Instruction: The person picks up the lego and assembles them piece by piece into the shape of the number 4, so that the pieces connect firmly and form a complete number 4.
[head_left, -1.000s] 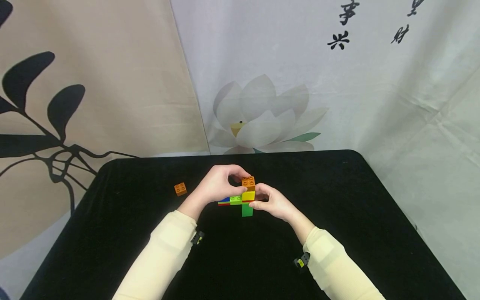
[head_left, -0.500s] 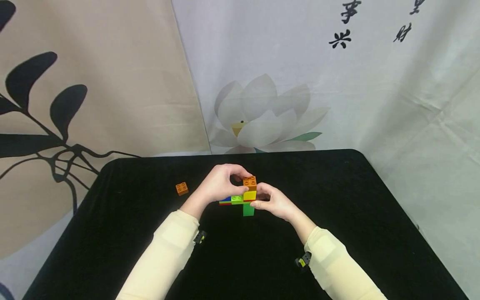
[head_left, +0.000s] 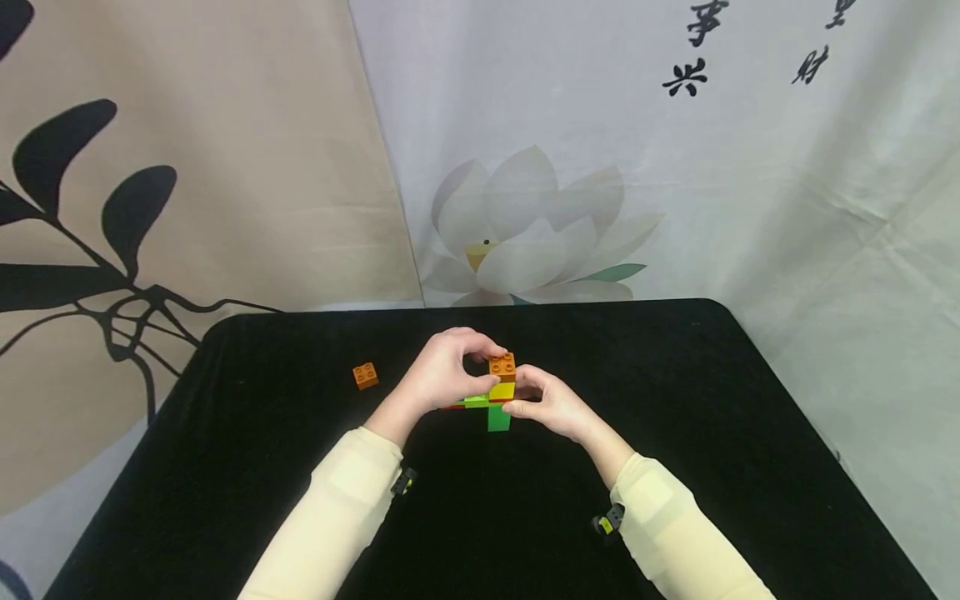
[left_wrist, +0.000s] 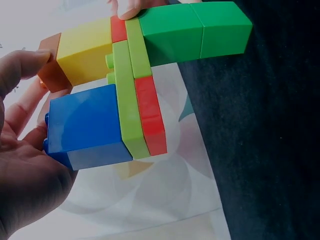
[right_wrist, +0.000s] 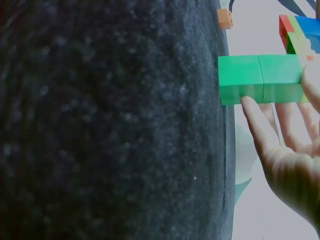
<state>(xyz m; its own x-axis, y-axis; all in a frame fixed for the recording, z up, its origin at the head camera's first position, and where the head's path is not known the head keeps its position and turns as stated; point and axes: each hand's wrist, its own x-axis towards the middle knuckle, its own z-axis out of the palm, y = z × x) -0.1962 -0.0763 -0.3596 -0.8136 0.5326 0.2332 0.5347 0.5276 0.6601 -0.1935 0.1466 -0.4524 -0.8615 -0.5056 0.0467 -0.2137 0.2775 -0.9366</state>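
An assembly of toy building bricks is held up between both hands. Its orange brick tops a yellow brick, over thin red and lime pieces and two green bricks. In the left wrist view, a blue brick stands on the lime piece, beside the yellow one, with a red piece beneath. My left hand pinches the orange brick between thumb and fingers. From the other side my right hand grips the thin layers, one finger under the green bricks in the right wrist view.
A loose orange brick lies on the black-covered table, left of my left hand. Behind the table's far edge hangs a cloth backdrop with painted leaves and a lotus. Each wrist wears a small dark camera.
My left hand has tilted slightly, and the blue brick is now hidden behind it in the head view. Both hands keep their hold; the whole view has shifted a little.
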